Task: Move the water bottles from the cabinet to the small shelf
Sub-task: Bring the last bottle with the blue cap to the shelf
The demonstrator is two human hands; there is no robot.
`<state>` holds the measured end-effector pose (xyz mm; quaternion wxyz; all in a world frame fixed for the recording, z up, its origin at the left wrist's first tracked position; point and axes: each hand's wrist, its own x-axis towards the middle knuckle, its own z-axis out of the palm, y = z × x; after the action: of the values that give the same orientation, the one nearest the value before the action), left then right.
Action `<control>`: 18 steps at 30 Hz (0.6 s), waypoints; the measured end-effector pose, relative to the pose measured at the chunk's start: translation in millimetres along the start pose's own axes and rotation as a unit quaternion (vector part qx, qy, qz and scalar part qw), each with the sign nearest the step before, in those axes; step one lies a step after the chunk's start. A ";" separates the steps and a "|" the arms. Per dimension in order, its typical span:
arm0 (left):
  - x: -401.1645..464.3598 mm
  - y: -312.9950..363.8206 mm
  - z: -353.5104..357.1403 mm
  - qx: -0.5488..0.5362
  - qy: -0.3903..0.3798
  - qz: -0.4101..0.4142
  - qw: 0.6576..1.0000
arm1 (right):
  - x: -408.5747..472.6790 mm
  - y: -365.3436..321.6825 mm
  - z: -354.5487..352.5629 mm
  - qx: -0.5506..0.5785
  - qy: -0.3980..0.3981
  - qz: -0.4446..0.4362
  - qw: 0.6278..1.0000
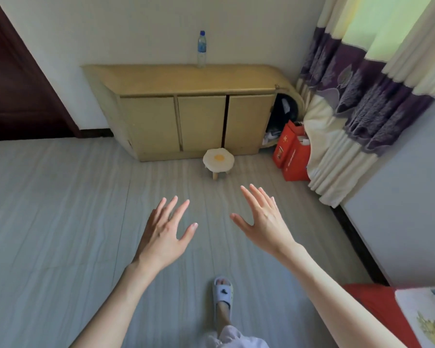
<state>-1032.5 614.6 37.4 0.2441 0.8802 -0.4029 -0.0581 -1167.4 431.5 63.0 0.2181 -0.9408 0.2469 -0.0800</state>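
Both hands reach forward above the grey striped floor [60, 209] with fingers straight and spread, holding nothing; the left hand [165, 233] is palm-down, the right hand [264, 219] tilted with its thumb pointing inward. Beyond them a long low yellow wooden cabinet [186, 116] with three closed doors stands against the white wall; its rounded right end is open and holds dark, indistinct items. Just beside that end, two red paper bags [293, 149] stand on the floor against the cream and purple curtain [362, 91]; their contents cannot be made out. A small round white stool with a yellow centre [218, 160] sits on the floor in front of the cabinet, between it and the hands. One clear plastic water bottle with a blue cap and label [201, 49] stands upright on the cabinet's top near the wall, well apart from both hands.
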 end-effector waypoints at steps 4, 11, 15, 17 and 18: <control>104.4 -4.3 -9.9 -0.002 0.025 -0.020 0.999 | 106.6 19.8 -14.5 0.016 0.013 -0.023 1.000; 234.3 -28.9 -12.0 0.027 0.019 -0.043 0.999 | 257.4 35.4 -24.1 0.001 -0.002 -0.057 0.998; 301.7 -62.4 -4.5 0.021 0.000 -0.070 0.997 | 339.1 44.9 -10.9 -0.011 -0.024 -0.057 0.998; 341.0 -81.1 -3.4 0.016 -0.007 -0.075 0.997 | 383.2 46.9 -1.9 -0.013 -0.028 -0.056 0.998; 362.5 -91.6 -3.2 0.015 -0.010 -0.076 0.997 | 406.6 47.0 3.1 -0.013 -0.027 -0.056 0.998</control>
<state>-726.8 399.4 30.8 0.2217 0.9113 -0.3378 -0.0798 -834.9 192.8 56.5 0.2075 -0.9577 0.1892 -0.0634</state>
